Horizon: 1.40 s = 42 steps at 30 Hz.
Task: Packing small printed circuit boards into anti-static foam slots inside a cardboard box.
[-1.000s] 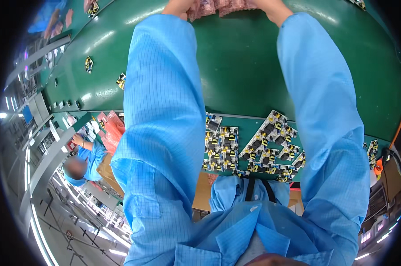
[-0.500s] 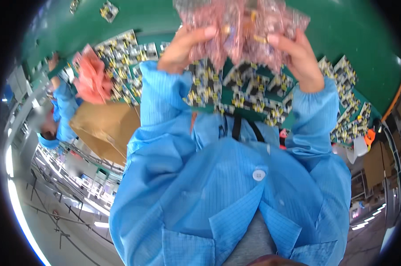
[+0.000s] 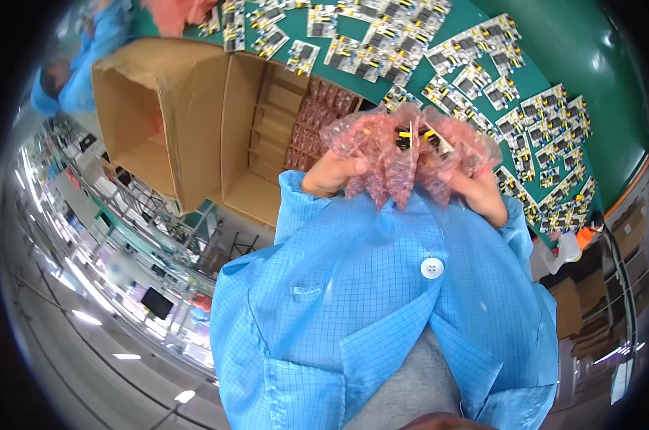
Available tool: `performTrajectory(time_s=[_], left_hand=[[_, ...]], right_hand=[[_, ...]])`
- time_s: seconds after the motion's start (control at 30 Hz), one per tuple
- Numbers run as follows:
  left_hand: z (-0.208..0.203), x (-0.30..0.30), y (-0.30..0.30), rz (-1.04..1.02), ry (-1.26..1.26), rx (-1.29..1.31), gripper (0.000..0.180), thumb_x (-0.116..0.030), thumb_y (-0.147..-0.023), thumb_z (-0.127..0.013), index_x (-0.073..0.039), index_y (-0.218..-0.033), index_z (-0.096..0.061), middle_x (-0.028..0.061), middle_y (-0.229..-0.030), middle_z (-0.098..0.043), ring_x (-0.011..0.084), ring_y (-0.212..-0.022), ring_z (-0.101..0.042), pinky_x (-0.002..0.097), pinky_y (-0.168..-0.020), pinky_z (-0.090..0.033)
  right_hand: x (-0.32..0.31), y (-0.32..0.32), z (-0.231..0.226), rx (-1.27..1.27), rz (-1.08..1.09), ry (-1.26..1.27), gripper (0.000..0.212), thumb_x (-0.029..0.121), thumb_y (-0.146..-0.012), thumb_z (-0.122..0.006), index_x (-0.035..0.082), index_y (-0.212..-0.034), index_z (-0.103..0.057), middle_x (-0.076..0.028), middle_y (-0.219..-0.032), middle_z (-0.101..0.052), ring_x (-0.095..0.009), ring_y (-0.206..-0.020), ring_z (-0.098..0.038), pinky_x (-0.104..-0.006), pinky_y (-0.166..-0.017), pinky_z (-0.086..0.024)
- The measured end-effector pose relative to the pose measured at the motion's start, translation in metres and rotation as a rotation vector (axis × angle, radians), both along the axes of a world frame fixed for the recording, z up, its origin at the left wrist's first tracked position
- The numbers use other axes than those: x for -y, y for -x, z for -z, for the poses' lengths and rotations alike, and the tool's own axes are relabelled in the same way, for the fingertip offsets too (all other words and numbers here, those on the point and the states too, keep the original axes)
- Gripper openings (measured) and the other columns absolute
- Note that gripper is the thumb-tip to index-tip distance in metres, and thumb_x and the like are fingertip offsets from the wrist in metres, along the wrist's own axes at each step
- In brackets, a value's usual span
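Observation:
A row of pink bubble-wrap bags [image 3: 403,161] is pressed together between my two hands, held up in front of my blue coat. Dark and yellow circuit-board parts show at the mouths of the middle bags. My left hand [image 3: 331,174] grips the row's left end, thumb on the near side. At the other end my right hand [image 3: 483,195] is closed round the bags, its fingers partly hidden by the plastic. Left of the bags stands an open cardboard box [image 3: 238,143] with cardboard dividers, and similar pink bags [image 3: 321,118] fill its right part.
Many small circuit boards [image 3: 403,43] lie over the green table [image 3: 575,61]. Another open carton [image 3: 134,64] stands left of the divided box. Pink plastic [image 3: 177,14] lies at the far left, near a co-worker's blue sleeve [image 3: 98,54]. An orange-and-white object [image 3: 579,242] sits at the right edge.
Both hands have drawn the bags closer to my body. My view has shifted, bringing the divided box and its packed bags into sight at the left.

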<state>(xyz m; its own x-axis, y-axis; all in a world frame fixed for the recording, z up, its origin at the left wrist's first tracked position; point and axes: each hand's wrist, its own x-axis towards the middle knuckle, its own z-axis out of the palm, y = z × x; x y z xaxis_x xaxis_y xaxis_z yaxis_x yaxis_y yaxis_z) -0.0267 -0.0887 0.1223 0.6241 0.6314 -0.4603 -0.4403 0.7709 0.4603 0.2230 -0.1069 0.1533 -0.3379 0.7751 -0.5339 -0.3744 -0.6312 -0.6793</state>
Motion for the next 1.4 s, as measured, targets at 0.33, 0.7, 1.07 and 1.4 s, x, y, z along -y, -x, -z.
performTrajectory(time_s=[0.33,0.7,1.07,1.4], left_hand=[[-0.022,0.104,0.108,-0.238,-0.040,-0.021,0.091,-0.004,-0.061,-0.082,-0.004,-0.136,-0.032,0.0102,-0.136,-0.042,0.0220,-0.126,-0.041,0.0372,-0.106,-0.032],[0.000,0.267,0.285,-0.558,-0.016,-0.066,0.083,-0.005,-0.065,-0.079,-0.003,-0.135,-0.035,0.0145,-0.138,-0.039,0.0281,-0.129,-0.039,0.0420,-0.106,-0.035],[0.022,0.350,0.359,-0.542,0.159,-0.274,0.081,0.001,-0.063,-0.079,-0.001,-0.134,-0.039,0.0107,-0.131,-0.049,0.0228,-0.121,-0.047,0.0344,-0.102,-0.039],[0.041,0.367,0.333,-0.534,0.135,-0.067,0.075,-0.007,-0.071,-0.075,-0.001,-0.135,-0.037,0.0158,-0.130,-0.050,0.0263,-0.119,-0.051,0.0402,-0.101,-0.043]], right_hand=[[0.050,0.114,-0.010,0.111,-0.247,-0.355,0.080,0.001,-0.067,-0.076,0.002,-0.136,-0.034,-0.009,-0.134,-0.040,-0.019,-0.127,-0.036,-0.0338,-0.103,-0.032],[0.121,0.315,0.005,-0.048,-0.741,-0.280,0.072,-0.002,-0.070,-0.075,0.004,-0.132,-0.039,-0.006,-0.126,-0.048,-0.018,-0.121,-0.044,-0.0308,-0.101,-0.038],[0.194,0.397,0.053,-0.162,-0.692,0.161,0.063,0.006,-0.076,-0.074,0.005,-0.129,-0.040,-0.003,-0.121,-0.049,-0.013,-0.116,-0.044,-0.0282,-0.097,-0.038],[0.211,0.370,0.039,-0.084,-0.769,-0.055,0.065,0.001,-0.074,-0.075,0.004,-0.127,-0.039,-0.004,-0.121,-0.049,-0.012,-0.114,-0.047,-0.0280,-0.097,-0.041]])
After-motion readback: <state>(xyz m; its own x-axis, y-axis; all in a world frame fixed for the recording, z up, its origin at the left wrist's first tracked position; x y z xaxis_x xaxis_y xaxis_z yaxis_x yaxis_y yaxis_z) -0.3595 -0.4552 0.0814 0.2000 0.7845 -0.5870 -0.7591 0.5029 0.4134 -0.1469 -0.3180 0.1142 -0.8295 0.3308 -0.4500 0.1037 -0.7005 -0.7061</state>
